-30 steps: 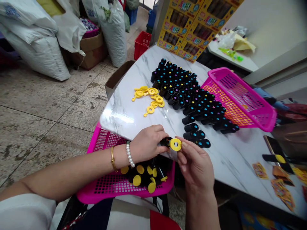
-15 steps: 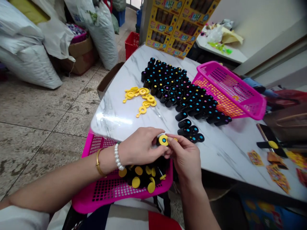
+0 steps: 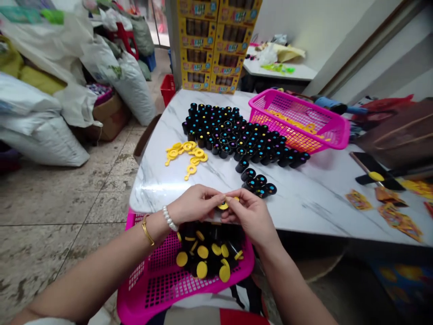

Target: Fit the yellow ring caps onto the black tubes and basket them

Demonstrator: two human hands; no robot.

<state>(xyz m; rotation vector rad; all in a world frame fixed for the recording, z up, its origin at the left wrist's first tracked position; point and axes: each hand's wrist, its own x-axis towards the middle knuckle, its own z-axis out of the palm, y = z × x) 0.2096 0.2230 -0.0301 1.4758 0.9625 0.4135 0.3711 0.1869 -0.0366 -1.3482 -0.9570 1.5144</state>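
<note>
My left hand (image 3: 198, 203) and my right hand (image 3: 248, 212) meet above the near edge of the marbled table (image 3: 297, 207). Between their fingertips is a yellow ring piece (image 3: 223, 206), held by both hands; the dark part under it is mostly hidden by the fingers. Just beyond them stand several black cylinders (image 3: 260, 180) with coloured dots on top, and a large cluster of the same cylinders (image 3: 233, 131) lies farther back. Loose yellow ring pieces (image 3: 191, 169) rest left of that cluster. Below my hands, a pink basket (image 3: 135, 298) holds black cylinders with yellow caps (image 3: 202, 269).
A second pink basket (image 3: 343, 133) with yellow pieces sits at the back right. Stacked yellow boxes (image 3: 198, 43) stand at the table's far end. On the right lie a phone (image 3: 363, 162), a black-and-yellow tool (image 3: 376, 176) and small packets (image 3: 358, 200). White sacks (image 3: 43, 140) fill the left background.
The view has shifted. My left thumb now presses onto the yellow ring piece, covering its blue centre, and the piece has tilted between my hands.
</note>
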